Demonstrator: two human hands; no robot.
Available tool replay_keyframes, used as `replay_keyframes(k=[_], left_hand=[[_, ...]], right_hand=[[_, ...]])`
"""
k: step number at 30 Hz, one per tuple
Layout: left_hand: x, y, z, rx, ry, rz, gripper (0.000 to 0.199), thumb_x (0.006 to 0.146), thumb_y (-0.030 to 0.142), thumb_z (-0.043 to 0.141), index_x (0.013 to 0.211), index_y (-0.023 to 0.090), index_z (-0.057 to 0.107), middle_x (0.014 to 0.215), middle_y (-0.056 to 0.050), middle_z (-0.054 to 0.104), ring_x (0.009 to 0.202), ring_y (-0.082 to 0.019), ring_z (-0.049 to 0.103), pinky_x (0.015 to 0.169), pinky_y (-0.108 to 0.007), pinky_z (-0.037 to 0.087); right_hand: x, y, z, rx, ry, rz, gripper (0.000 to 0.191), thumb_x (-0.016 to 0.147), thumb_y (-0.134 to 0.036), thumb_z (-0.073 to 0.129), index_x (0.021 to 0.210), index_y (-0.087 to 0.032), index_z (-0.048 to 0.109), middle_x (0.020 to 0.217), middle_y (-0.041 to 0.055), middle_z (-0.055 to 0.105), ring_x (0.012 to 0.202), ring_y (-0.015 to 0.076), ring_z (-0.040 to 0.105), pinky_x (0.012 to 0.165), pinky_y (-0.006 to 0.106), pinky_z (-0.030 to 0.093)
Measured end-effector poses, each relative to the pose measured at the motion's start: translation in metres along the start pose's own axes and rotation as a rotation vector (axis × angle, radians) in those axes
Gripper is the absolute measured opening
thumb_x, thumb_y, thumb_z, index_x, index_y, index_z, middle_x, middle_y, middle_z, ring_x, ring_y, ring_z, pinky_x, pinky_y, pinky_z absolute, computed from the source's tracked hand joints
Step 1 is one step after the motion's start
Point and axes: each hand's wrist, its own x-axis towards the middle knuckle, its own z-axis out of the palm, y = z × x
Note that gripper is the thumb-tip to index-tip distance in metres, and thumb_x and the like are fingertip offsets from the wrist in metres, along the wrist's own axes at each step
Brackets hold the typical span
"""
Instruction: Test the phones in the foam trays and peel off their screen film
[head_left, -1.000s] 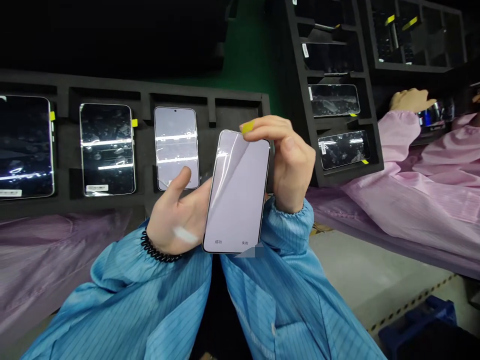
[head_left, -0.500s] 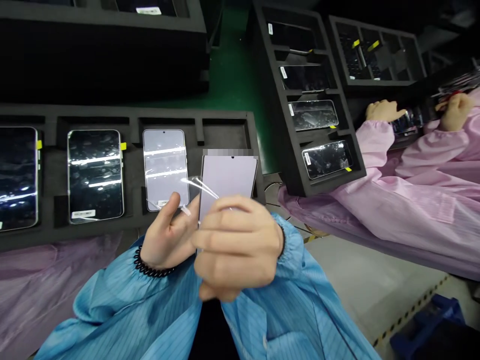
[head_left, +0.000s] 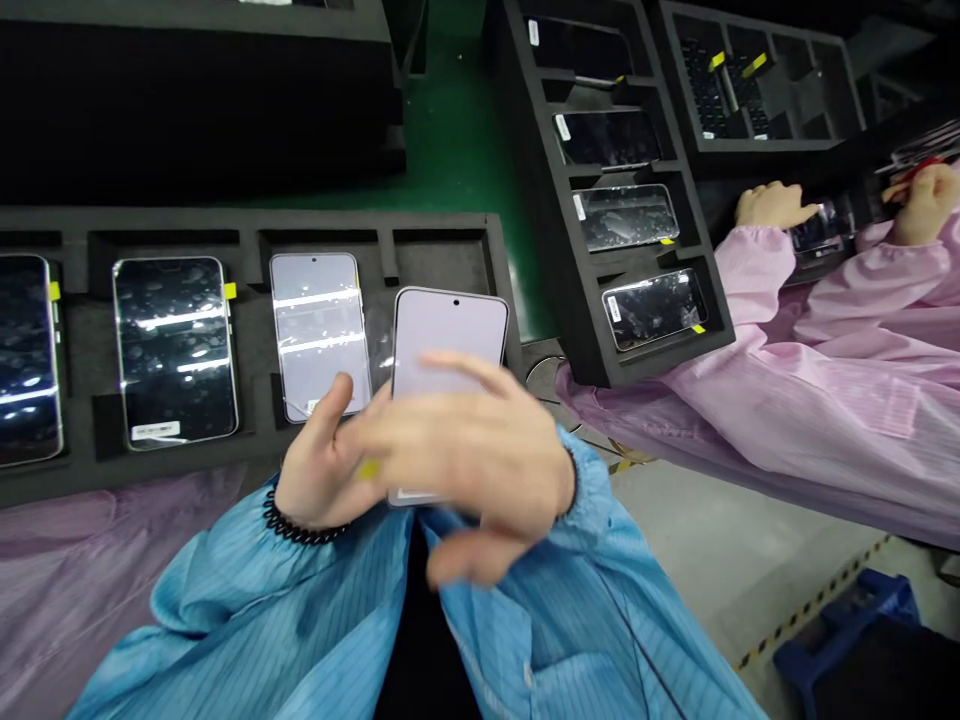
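Observation:
A smartphone (head_left: 450,328) with a pale, lit screen is tilted up in front of my body. My left hand (head_left: 319,475) supports its left edge, with the thumb raised and the other fingers partly hidden behind. Across the phone's lower half passes my right hand (head_left: 465,450), its fingers stretched out and blurred by motion, the thumb apart below. A small yellow tab (head_left: 368,468) shows between the hands. Just beyond my left thumb, another pale-screened phone (head_left: 319,320) lies in the black foam tray (head_left: 247,222).
Dark-screened phones (head_left: 176,345) with yellow tabs fill compartments to the left. A second foam tray (head_left: 592,370) holding several phones stands at right. Beyond it are a co-worker's hands (head_left: 776,205) and pink sleeves. A large black box (head_left: 187,110) stands behind; a blue stool (head_left: 847,630) is at lower right.
My right hand's curled fingers have straightened out leftward over the phone. Shiny clear film by the phone's left edge has mostly gone from sight. The view has shifted slightly.

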Motion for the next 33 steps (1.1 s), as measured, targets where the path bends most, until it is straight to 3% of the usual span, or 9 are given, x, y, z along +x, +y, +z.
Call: replay_keyframes(k=[3, 8, 13, 16, 20, 23, 26, 29, 33], left_hand=[[0.003, -0.001, 0.011, 0.033, 0.012, 0.111, 0.066, 0.1, 0.056, 0.038, 0.158, 0.026, 0.029, 0.143, -0.002, 0.062, 0.149, -0.029, 0.041, 0.127, -0.046, 0.028], [0.004, 0.0, 0.026, 0.055, 0.025, 0.149, 0.073, 0.101, 0.059, 0.029, 0.16, 0.018, 0.017, 0.159, -0.009, 0.044, 0.155, -0.032, 0.027, 0.13, -0.053, 0.017], [0.003, 0.002, 0.027, 0.044, 0.036, 0.141, 0.071, 0.103, 0.058, 0.02, 0.16, 0.016, 0.017, 0.16, -0.008, 0.043, 0.156, -0.031, 0.025, 0.13, -0.054, 0.016], [0.002, 0.003, 0.025, 0.058, 0.024, 0.135, 0.074, 0.102, 0.062, 0.022, 0.159, 0.016, 0.021, 0.16, -0.008, 0.044, 0.156, -0.032, 0.025, 0.131, -0.054, 0.016], [0.002, 0.004, 0.022, 0.051, -0.002, 0.083, 0.077, 0.101, 0.065, 0.021, 0.159, 0.013, 0.022, 0.159, -0.009, 0.045, 0.156, -0.033, 0.025, 0.13, -0.053, 0.016], [0.002, 0.003, 0.021, 0.031, -0.005, 0.067, 0.076, 0.102, 0.063, 0.016, 0.159, 0.013, 0.02, 0.16, -0.01, 0.044, 0.156, -0.033, 0.024, 0.13, -0.054, 0.016], [0.004, 0.003, 0.021, 0.023, 0.015, 0.082, 0.075, 0.102, 0.061, 0.019, 0.159, 0.012, 0.02, 0.159, -0.01, 0.044, 0.156, -0.033, 0.025, 0.13, -0.054, 0.017], [0.006, 0.003, 0.019, 0.021, 0.033, 0.085, 0.076, 0.101, 0.06, 0.027, 0.159, 0.011, 0.021, 0.158, -0.011, 0.045, 0.156, -0.034, 0.025, 0.129, -0.054, 0.019], [0.007, 0.003, 0.013, 0.026, 0.054, 0.094, 0.075, 0.1, 0.061, 0.031, 0.158, 0.013, 0.025, 0.155, -0.009, 0.049, 0.153, -0.035, 0.031, 0.128, -0.054, 0.023]], right_hand=[[0.005, 0.01, -0.014, 0.021, -0.128, 0.243, 0.033, 0.104, -0.046, 0.039, 0.121, -0.027, 0.061, 0.13, 0.0005, 0.071, 0.126, 0.0202, 0.066, 0.129, 0.05, 0.029], [0.004, 0.013, -0.011, 0.084, -0.187, 0.423, 0.045, 0.105, -0.057, 0.028, 0.134, -0.032, 0.052, 0.149, -0.001, 0.058, 0.139, 0.0256, 0.056, 0.128, 0.059, 0.022], [0.002, 0.01, -0.006, 0.066, -0.206, 0.521, 0.05, 0.103, -0.059, 0.027, 0.145, -0.037, 0.043, 0.158, -0.0057, 0.047, 0.148, 0.0242, 0.045, 0.131, 0.053, 0.021], [0.002, 0.011, -0.006, 0.043, -0.232, 0.533, 0.048, 0.105, -0.054, 0.027, 0.149, -0.039, 0.037, 0.161, -0.0075, 0.042, 0.152, 0.02, 0.037, 0.134, 0.048, 0.009], [0.002, 0.016, -0.003, 0.106, -0.215, 0.436, 0.055, 0.106, -0.051, 0.027, 0.152, -0.021, 0.033, 0.163, 0.009, 0.041, 0.153, 0.018, 0.036, 0.133, 0.044, -0.007], [0.001, 0.018, -0.002, 0.096, -0.218, 0.446, 0.053, 0.106, -0.054, 0.028, 0.153, -0.029, 0.03, 0.165, 0.005, 0.037, 0.153, 0.0166, 0.035, 0.134, 0.042, -0.005], [0.001, 0.018, -0.003, 0.044, -0.249, 0.451, 0.049, 0.107, -0.05, 0.026, 0.154, -0.036, 0.026, 0.164, -0.0033, 0.037, 0.155, 0.02, 0.032, 0.134, 0.051, 0.0], [0.001, 0.015, -0.006, 0.031, -0.203, 0.471, 0.046, 0.105, -0.051, 0.03, 0.149, -0.038, 0.037, 0.16, -0.0051, 0.045, 0.151, 0.026, 0.04, 0.133, 0.056, 0.012], [-0.002, 0.008, -0.011, 0.055, -0.071, 0.66, 0.042, 0.103, -0.054, 0.031, 0.142, -0.045, 0.045, 0.16, -0.0087, 0.044, 0.14, 0.0279, 0.053, 0.126, 0.052, 0.036]])
